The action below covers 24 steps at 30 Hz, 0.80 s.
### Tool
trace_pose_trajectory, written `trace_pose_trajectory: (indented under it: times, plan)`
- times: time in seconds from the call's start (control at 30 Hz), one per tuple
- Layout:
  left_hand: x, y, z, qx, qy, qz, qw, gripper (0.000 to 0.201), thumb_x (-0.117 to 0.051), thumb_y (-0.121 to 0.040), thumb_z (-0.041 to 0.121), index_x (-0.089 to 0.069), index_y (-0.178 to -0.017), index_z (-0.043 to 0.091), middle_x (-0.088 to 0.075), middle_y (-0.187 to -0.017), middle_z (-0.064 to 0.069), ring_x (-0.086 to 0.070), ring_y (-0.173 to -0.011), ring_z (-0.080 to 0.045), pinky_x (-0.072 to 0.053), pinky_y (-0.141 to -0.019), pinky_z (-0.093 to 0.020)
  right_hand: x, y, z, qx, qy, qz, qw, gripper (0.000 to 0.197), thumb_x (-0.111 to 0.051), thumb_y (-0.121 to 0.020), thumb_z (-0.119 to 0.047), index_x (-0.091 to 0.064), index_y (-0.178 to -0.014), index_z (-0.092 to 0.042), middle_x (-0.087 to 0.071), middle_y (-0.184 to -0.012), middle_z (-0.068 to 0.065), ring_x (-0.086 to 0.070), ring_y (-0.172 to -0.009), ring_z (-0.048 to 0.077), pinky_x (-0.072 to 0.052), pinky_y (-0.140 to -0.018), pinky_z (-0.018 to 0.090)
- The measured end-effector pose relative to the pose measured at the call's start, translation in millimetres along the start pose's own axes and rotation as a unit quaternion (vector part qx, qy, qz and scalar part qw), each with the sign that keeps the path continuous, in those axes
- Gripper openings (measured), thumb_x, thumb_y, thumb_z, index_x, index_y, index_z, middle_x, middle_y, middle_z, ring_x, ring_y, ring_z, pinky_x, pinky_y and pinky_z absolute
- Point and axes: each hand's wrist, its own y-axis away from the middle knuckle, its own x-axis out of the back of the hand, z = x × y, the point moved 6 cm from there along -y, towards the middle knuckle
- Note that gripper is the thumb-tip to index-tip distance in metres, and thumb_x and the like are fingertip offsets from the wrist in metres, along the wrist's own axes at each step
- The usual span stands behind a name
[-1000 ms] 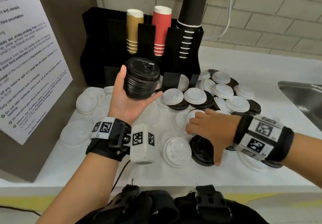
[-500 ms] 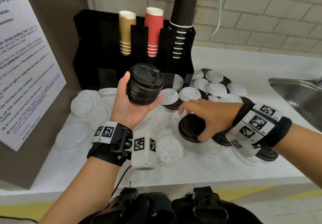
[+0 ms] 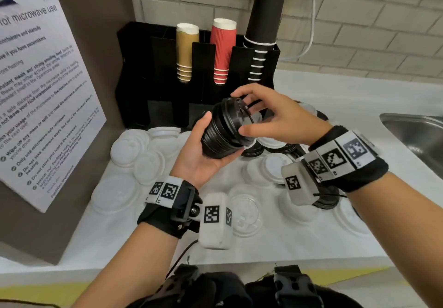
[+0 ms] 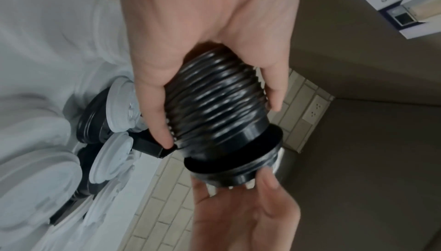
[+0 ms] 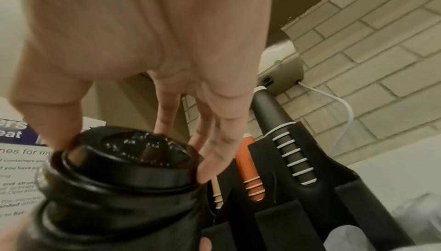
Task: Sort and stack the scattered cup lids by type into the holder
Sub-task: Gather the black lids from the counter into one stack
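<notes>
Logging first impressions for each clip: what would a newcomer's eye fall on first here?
Mid-frame, the left hand grips a stack of black lids while the right hand fits one more black lid onto its end. Below them, white lids and black ones lie scattered over the counter. Behind stands a black holder with gold, red and black cups.

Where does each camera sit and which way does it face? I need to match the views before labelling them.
Head: worn on the head, looking forward and down at the counter and holder; both forearms and hands show.
Left wrist: looks along the left hand gripping the black lid stack.
Right wrist: looks along the right hand setting a top lid on it.
Shared: all three show that stack and both hands.
</notes>
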Motion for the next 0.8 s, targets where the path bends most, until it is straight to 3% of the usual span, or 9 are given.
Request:
trace_pose_trajectory:
  times: [0.07,0.2,0.43,0.6,0.67,0.73,0.8]
  plan:
    - [0,2,1,0.007,-0.021,-0.008,1.0,0.06,-0.069,-0.074,0.047,-0.061,-0.124,0.014,-0.068,-0.122,-0.014,-0.065,-0.112,-0.03,-0.057,-0.085,-0.043,-3,-5,0,-0.007,0.014,-0.014,1.0,0.056,-0.076,-0.077,-0.015,-0.053,-0.125,-0.034,-0.053,-0.116,-0.001,-0.055,-0.101,0.006,-0.044,-0.078,0.011]
    - [2,5,5,0.003,-0.028,-0.01,1.0,0.07,-0.07,-0.072,0.047,-0.056,-0.132,0.014,-0.064,-0.128,-0.015,-0.06,-0.12,-0.033,-0.056,-0.087,-0.043,-10,-9,-5,0.014,0.052,-0.033,0.998,0.06,-0.075,-0.073,-0.016,-0.054,-0.126,-0.035,-0.05,-0.117,0.0,-0.052,-0.104,0.007,-0.042,-0.074,0.003]
    - [7,8,6,-0.012,0.0,0.004,1.0,0.057,-0.062,-0.08,0.05,-0.06,-0.125,0.014,-0.069,-0.119,-0.013,-0.068,-0.107,-0.027,-0.057,-0.084,-0.042,-19,-12,-9,0.015,0.057,-0.003,0.998,0.063,-0.08,-0.069,-0.025,-0.054,-0.125,-0.035,-0.047,-0.115,-0.006,-0.05,-0.106,0.004,-0.042,-0.076,0.001]
    - [7,7,5,-0.011,0.007,-0.002,1.0,0.058,-0.062,-0.079,0.053,-0.062,-0.123,0.015,-0.068,-0.122,-0.012,-0.067,-0.11,-0.026,-0.056,-0.084,-0.042,-22,-16,-6,0.002,0.064,-0.022,0.998,0.066,-0.08,-0.07,-0.04,-0.05,-0.129,-0.038,-0.05,-0.118,-0.005,-0.053,-0.106,0.005,-0.048,-0.079,0.011]
    - [9,6,5,-0.014,0.016,-0.003,1.0,0.059,-0.061,-0.079,0.052,-0.061,-0.125,0.014,-0.066,-0.124,-0.014,-0.066,-0.111,-0.028,-0.056,-0.085,-0.041,-13,-19,4,-0.028,0.015,0.017,0.999,0.056,-0.073,-0.076,-0.047,-0.051,-0.126,-0.038,-0.055,-0.115,-0.007,-0.057,-0.102,0.003,-0.05,-0.08,0.014]
    - [13,6,9,-0.016,0.039,-0.003,0.999,0.063,-0.061,-0.078,0.051,-0.058,-0.128,0.012,-0.064,-0.127,-0.017,-0.064,-0.114,-0.03,-0.056,-0.087,-0.044,2,-24,22,-0.076,0.007,0.074,0.994,0.027,-0.064,-0.089,-0.038,-0.058,-0.113,-0.029,-0.06,-0.107,-0.008,-0.058,-0.093,0.004,-0.048,-0.08,0.02]
    - [18,7,15,-0.022,0.055,-0.005,0.998,0.066,-0.062,-0.077,0.051,-0.057,-0.129,0.011,-0.063,-0.128,-0.018,-0.063,-0.115,-0.033,-0.056,-0.089,-0.046,5,-28,47,-0.146,0.137,0.024,0.979,0.013,-0.054,-0.095,-0.028,-0.062,-0.101,-0.019,-0.061,-0.103,-0.001,-0.057,-0.095,0.014,-0.043,-0.082,0.028]
